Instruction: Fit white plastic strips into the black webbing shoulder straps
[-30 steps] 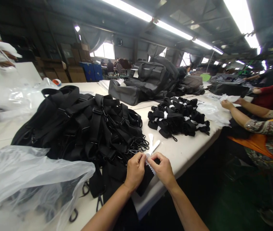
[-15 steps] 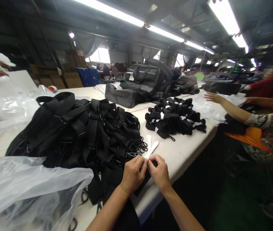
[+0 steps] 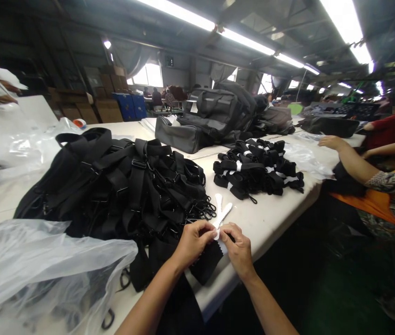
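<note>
My left hand and my right hand meet near the table's front edge, thumbs and fingers pinching a white toothed strip. Part of that strip shows its notched edge over a black webbing strap just below my fingers. Beyond my fingertips, a couple of loose white strips lie crossed on the table. To the left is a big heap of black straps with buckles and metal hooks. Further right, black straps rolled into bundles have white strips wrapped round them.
Clear plastic film covers the near left of the white table. Black bags are stacked at the back. On the right, a co-worker's arm reaches over the table beside a plastic bag.
The white strip's end now shows between my fingertips, and more of the black strap is visible beneath. The co-worker's hand at right has lowered. The view has shifted slightly.
</note>
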